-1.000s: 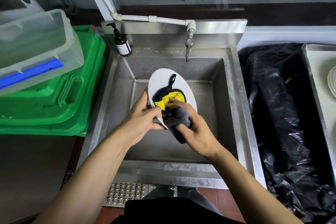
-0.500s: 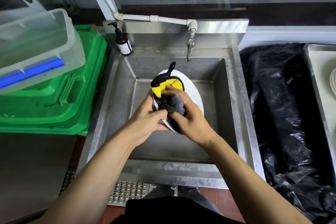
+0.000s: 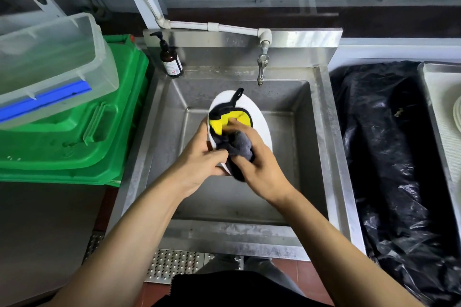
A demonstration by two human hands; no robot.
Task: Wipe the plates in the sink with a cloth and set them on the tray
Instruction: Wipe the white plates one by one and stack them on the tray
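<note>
Plate [image 3: 259, 122]: frame centre, tilted above sink [image 3: 321, 157].
Left hand [image 3: 199, 164]: fingers clamped on plate's lower-left rim.
Right hand [image 3: 259, 167]: fingers clamped on cloth [image 3: 237, 147], pressed to plate face.

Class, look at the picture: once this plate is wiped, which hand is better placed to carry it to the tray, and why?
Probably the left hand: it already grips the white plate by its edge over the sink. The right hand is busy holding the cloth, though the tray lies on the right.
</note>
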